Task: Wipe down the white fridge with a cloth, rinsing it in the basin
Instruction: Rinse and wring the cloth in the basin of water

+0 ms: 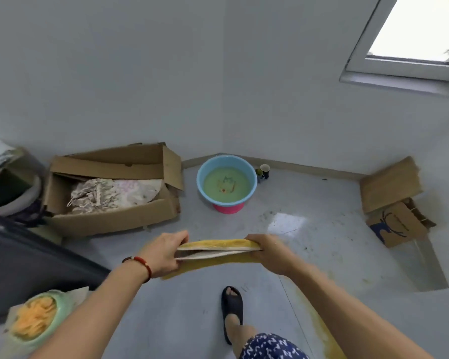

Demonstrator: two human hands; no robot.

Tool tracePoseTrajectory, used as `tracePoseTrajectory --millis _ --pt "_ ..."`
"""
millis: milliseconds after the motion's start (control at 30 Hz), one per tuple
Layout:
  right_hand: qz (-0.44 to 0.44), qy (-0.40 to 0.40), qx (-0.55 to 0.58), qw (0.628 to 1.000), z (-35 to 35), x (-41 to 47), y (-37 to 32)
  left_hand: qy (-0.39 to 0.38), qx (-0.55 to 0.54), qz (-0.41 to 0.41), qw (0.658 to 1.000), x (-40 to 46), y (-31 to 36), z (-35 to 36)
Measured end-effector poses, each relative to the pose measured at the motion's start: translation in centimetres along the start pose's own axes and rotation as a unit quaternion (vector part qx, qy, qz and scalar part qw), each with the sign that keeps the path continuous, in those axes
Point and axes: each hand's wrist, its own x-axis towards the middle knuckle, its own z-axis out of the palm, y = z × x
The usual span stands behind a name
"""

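A yellow cloth (218, 248) with a pale underside is stretched flat between both hands above the floor. My left hand (163, 253) grips its left end, with a red bead bracelet on that wrist. My right hand (268, 251) grips its right end. A blue basin (226, 161) on a pink base stands on the floor in the far corner, holding greenish water. No white fridge shows in this view.
An open cardboard box (109, 218) with folded fabric lies left of the basin. A paper cup (265, 170) stands by the wall. Flattened cardboard (392, 185) and a paper bag (397, 226) sit at right. A dark cabinet (24, 265) and a green bowl (36, 320) are at left. My sandalled foot (232, 309) is below.
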Motion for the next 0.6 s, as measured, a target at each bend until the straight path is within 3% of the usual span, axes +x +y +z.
tracePoseTrajectory --millis 133,233,333,400,500,600 --pt "-0.082 -0.013 -0.061 0.995 -3.5 9.5 0.0 0.033 0.024 -0.182 0.983 2.6 -2.2 -3.3" --pt "-0.084 -0.014 -0.141 0.986 -7.2 15.3 -1.0 0.07 -0.18 -0.273 0.943 5.9 -2.5 -5.8" --pt "-0.051 -0.013 -0.215 0.975 -10.2 19.3 -1.0 0.119 -0.332 -0.276 0.894 9.8 -2.7 -8.2" --pt "-0.021 -0.021 -0.174 0.984 -12.1 22.1 -0.3 0.133 -0.387 -0.262 0.874 13.9 -3.3 -9.7" --pt "0.05 -0.028 0.021 0.998 -14.9 25.6 1.1 0.123 -0.439 -0.235 0.858 20.6 -4.3 -10.7" --pt "0.119 0.012 0.193 0.974 -17.6 29.2 3.1 0.113 -0.462 -0.226 0.85 28.1 -6.0 -11.2"
